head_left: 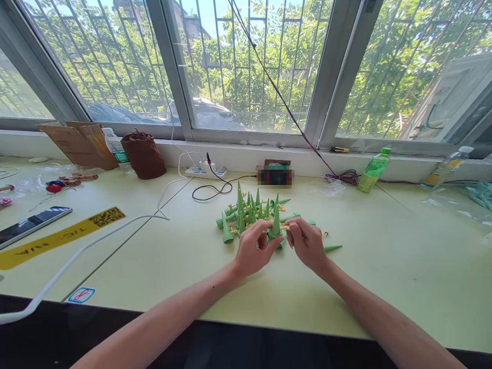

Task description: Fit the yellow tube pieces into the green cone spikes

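Note:
A heap of green cone-shaped plastic spikes (246,212) with small yellow fittings lies in the middle of the pale table (384,266). My left hand (253,251) is closed round one upright green cone (275,225) at the heap's near edge. My right hand (307,243) pinches a small yellow fitting (285,227) against the side of that cone. Another green cone (332,248) lies flat just right of my right hand.
Behind the heap sit a white power strip (205,171) with black and white cables, a small dark box (274,173) and a green bottle (372,171). To the left are a brown pouch (144,154), cardboard (79,143), a phone (33,225) and a yellow strip (57,238).

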`<state>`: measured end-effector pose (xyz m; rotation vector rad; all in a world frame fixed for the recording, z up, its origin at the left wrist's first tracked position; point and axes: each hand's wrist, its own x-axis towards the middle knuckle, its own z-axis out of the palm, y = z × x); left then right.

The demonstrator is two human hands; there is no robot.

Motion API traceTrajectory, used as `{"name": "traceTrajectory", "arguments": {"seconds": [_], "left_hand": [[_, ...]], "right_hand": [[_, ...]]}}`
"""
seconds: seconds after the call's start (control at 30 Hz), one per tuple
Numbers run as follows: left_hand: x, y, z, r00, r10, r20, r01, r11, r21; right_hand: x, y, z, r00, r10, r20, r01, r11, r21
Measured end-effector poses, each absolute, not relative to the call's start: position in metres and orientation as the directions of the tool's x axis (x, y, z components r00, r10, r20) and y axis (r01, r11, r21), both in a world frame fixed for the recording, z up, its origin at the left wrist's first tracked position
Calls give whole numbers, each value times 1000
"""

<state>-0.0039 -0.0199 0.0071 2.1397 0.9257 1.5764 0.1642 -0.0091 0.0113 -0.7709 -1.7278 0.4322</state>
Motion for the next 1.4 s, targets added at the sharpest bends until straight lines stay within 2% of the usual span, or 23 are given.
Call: {"name": "traceTrajectory", "arguments": {"seconds": [0.3,0.73,0.9,1.23,1.4], "left_hand": [[-3,-18,4,148,645,749,299,-751,588],[-6,-18,4,260,563,785,325,-816,478],[-5,-18,4,238,607,758,344,-783,519],[-2,-22,9,147,708,691,320,-695,644],[-2,-22,12,117,743,659,298,-660,690]], "right_hand": [[165,-9,16,-173,668,723,343,730,-592],[161,-8,14,-102,733,672,396,650,-649],[160,-7,13,-92,738,668,365,649,-667],[165,-7,14,-201,678,707,356,723,-592],[165,-8,16,-131,702,700,352,693,-629]]}}
